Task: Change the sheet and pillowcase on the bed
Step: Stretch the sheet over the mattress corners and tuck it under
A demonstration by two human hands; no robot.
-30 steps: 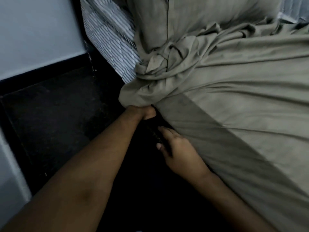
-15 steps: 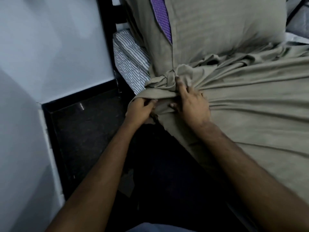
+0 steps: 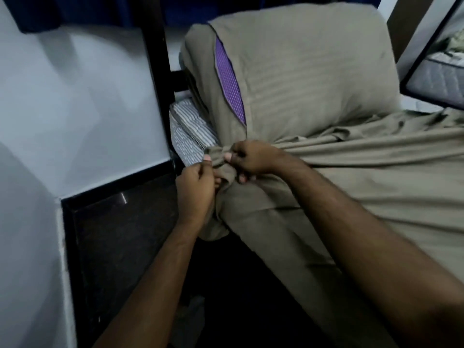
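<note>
An olive-grey sheet point(image 3: 364, 177) covers the bed and is bunched at its near-left corner. My left hand point(image 3: 194, 187) grips the bunched corner from the left, thumb on top. My right hand point(image 3: 251, 158) pinches the same bunch from the right, fingers curled into the folds. A pillow point(image 3: 301, 71) in a matching olive-grey case leans upright at the head of the bed, with a purple dotted inner cover point(image 3: 229, 79) showing at its opening. The striped mattress point(image 3: 188, 131) is bare at the corner, left of the bunch.
A black bed post point(image 3: 160, 71) stands beside a white wall point(image 3: 75, 109). Dark floor point(image 3: 120, 234) lies between wall and bed. Another mattress point(image 3: 437, 79) shows at the far right.
The view has risen towards the pillow. My right hand went from lying flat on the sheet to pinching the bunched corner. My left hand shifted up onto the same bunch.
</note>
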